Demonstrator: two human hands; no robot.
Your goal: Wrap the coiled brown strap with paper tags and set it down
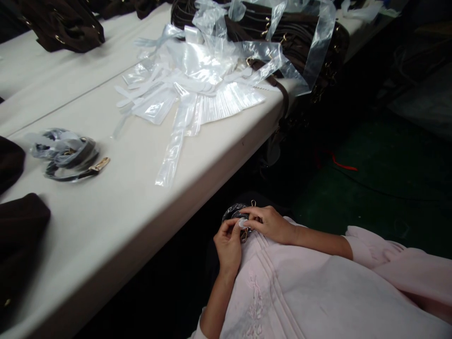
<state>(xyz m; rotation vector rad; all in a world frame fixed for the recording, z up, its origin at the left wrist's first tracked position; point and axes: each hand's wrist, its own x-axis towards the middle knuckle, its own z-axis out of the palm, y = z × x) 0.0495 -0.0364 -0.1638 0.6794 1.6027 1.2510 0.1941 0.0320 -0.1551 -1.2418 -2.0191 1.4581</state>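
on desk (120,207): plastic sleeves (208,63) centre, strap pile (300,40) behind, strap coil (76,153) left | right of desk edge: second coil (230,213) at left hand (229,242) and right hand (273,225)

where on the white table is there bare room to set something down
The white table has bare room between the coiled strap and the plastic sleeves, and between that strap and the near edge, right of the dark items. It is crowded where sleeves overlap the brown straps.

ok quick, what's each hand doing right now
Left hand: closed, pinching a small white piece.
Right hand: partly curled, thumb at the same piece; grip unclear.
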